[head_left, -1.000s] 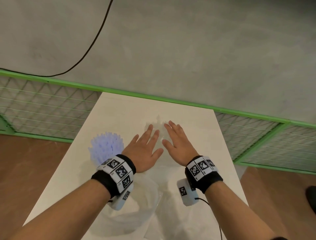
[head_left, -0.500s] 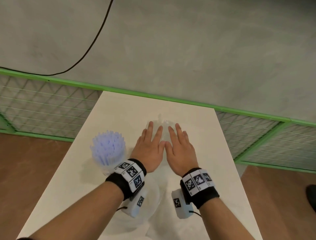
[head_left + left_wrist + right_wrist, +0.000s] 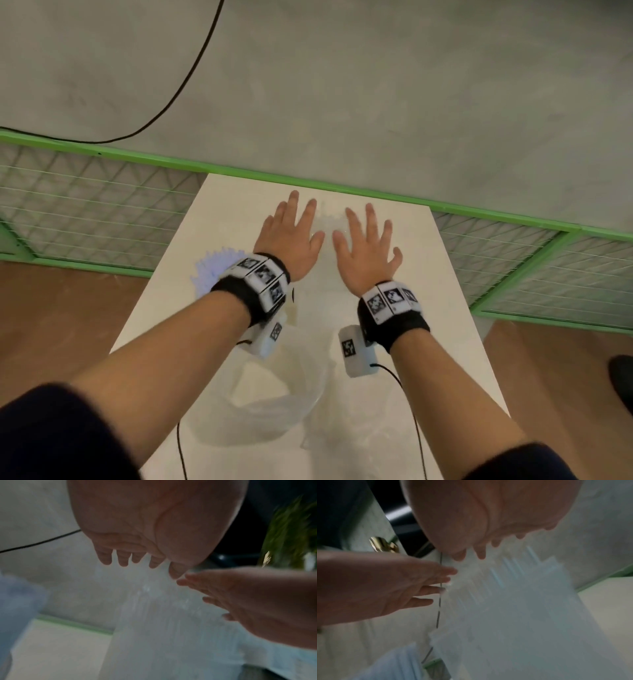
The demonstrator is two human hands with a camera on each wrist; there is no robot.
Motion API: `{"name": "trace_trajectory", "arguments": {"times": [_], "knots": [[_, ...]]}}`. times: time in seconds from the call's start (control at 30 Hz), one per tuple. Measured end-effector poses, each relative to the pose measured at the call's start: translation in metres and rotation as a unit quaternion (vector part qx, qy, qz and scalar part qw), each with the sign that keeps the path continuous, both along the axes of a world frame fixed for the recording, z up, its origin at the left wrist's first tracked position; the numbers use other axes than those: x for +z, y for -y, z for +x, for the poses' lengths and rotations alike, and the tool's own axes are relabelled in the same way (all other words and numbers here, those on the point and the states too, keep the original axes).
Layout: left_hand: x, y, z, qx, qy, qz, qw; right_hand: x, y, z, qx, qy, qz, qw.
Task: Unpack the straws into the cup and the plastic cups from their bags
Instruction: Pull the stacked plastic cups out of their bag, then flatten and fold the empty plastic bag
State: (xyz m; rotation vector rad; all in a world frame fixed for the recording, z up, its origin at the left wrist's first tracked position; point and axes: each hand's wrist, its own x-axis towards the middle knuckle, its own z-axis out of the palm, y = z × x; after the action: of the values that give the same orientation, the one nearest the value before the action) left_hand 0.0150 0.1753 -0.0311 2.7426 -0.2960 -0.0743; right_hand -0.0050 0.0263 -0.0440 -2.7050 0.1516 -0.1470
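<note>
Left hand (image 3: 291, 236), right hand (image 3: 366, 246): grip flat open, empty; clear bag (image 3: 329, 222) between them.

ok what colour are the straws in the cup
Pale blue-lilac. The straws stand bunched in the cup beside the left wrist, clearest in the head view.

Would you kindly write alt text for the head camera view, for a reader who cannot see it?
Seen from above, the left hand and right hand reach out flat, fingers spread, either side of a clear plastic bag on a white table. A cup of pale blue straws stands left of the left wrist.
</note>
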Motion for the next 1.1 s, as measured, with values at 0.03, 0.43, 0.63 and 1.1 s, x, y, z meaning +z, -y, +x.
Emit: {"name": "trace_trajectory", "arguments": {"times": [0.03,0.43,0.63,1.1], "knots": [[0.007,-0.01,-0.015,0.008,0.042,-0.024,0.999,0.005,0.004,-0.011,-0.008,0.081,0.039,0.996],[-0.088,-0.128,-0.172,0.184,-0.184,-0.121,0.958,-0.078,0.018,-0.127,-0.008,-0.216,0.307,0.927],[-0.088,-0.123,-0.167,0.167,-0.201,-0.237,0.936,-0.074,-0.008,-0.13,0.004,-0.183,0.306,0.934],[-0.033,-0.127,-0.17,-0.023,0.053,-0.157,0.986,0.007,-0.032,-0.134,0.001,0.011,0.27,0.963]]}}
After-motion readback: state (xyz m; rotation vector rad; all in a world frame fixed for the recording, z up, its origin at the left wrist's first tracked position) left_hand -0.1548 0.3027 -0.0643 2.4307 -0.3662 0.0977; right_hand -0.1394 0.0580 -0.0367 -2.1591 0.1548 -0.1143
